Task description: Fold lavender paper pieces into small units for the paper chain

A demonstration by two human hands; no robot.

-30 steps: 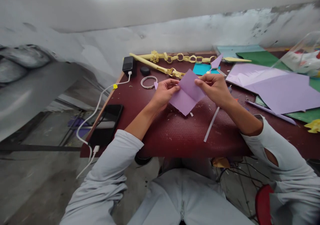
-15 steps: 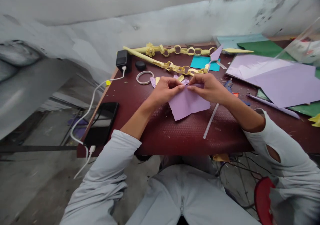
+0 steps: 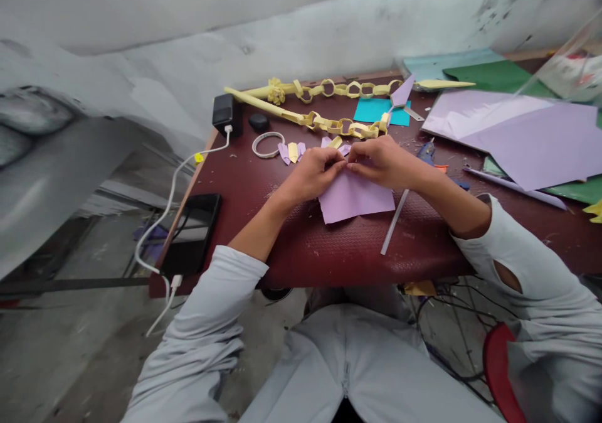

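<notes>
My left hand [image 3: 316, 171] pinches the upper edge of a sheet of purple paper [image 3: 356, 198] between thumb and fingers. Close beside it, my right hand [image 3: 383, 162] grips the same edge, the two thumbs almost touching. The sheet's lower part spreads toward me, with a soft crease down its middle. Just beyond the hands lie small folded purple and yellow paper pieces [image 3: 293, 152], some partly hidden by the fingers. A thin whitish strip [image 3: 394, 222], perhaps a glue stick, lies on the table by my right wrist.
Yellow paper chains [image 3: 345, 127] stretch along the back of the dark red table [image 3: 282, 260]. A tape roll [image 3: 268, 145], a black power adapter [image 3: 226, 114] and a phone [image 3: 192, 233] are at left. At right lie a blue glue gun [image 3: 426, 152] and purple sheets [image 3: 536, 150].
My two hands have drawn slightly closer together along the paper's top edge. The whole view has shifted slightly, and more of the small folded pieces shows beside my left hand.
</notes>
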